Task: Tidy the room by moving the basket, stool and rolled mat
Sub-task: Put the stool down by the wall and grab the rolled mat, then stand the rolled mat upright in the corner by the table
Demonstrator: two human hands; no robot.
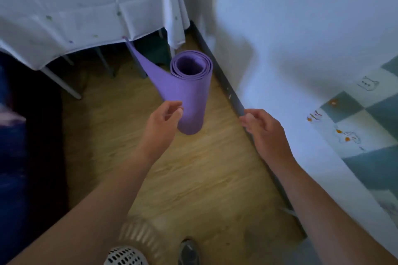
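Note:
The purple rolled mat (191, 92) stands upright on the wooden floor near the wall corner, and a loose flap of it sticks out to the upper left. My left hand (165, 118) is at the mat's lower left side with its fingers half curled, fingertips at the mat's surface and nothing clearly pinched. My right hand (260, 125) hovers to the right of the mat, apart from it, loosely curled and holding nothing. A white perforated basket (125, 256) shows at the bottom edge below my left forearm. No stool is in view.
A table with a white flowered cloth (86, 13) and metal legs stands behind the mat. A dark baseboard (234, 101) runs along the white wall on the right. A checked bed cover (366, 135) lies at the right edge. My foot (188, 251) is at the bottom.

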